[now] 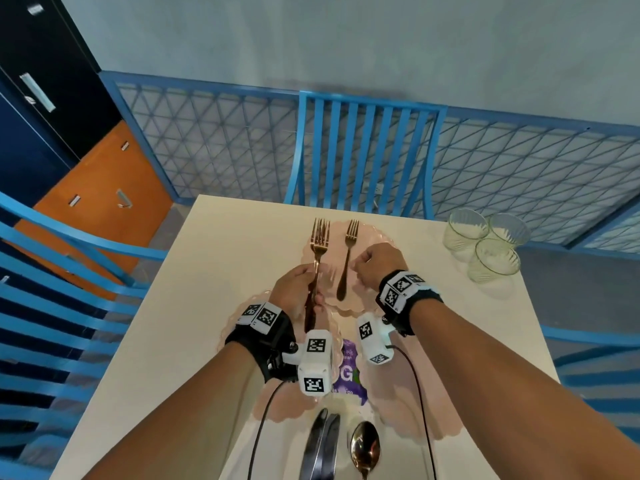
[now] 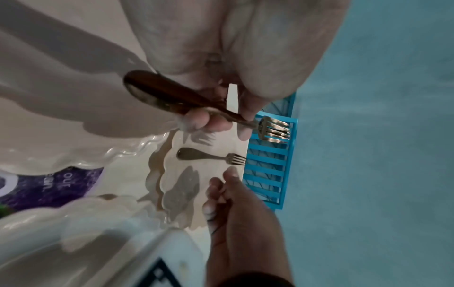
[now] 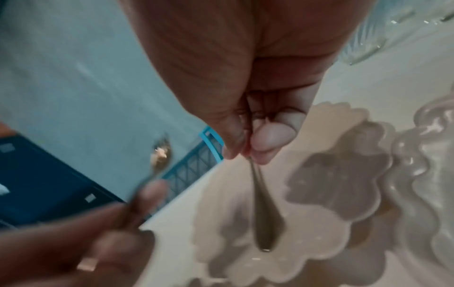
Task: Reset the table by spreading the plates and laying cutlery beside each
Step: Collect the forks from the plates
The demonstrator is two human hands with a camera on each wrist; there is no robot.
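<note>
Head view bright, even, edges warped. Both wrist views dimmer, soft, motion-blurred; hand shadows on table (image 1: pixel 221 258).

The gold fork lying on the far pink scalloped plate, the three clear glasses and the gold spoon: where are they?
Gold fork (image 1: pixel 347 258), head view: mid handle.
Clear glasses (image 1: pixel 493 258), head view: nearest glass's wall.
Gold spoon (image 1: pixel 364 446), head view: bowl.

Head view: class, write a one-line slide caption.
Left hand grips forks; right hand hovers beside a fork on a pink plate.
</note>
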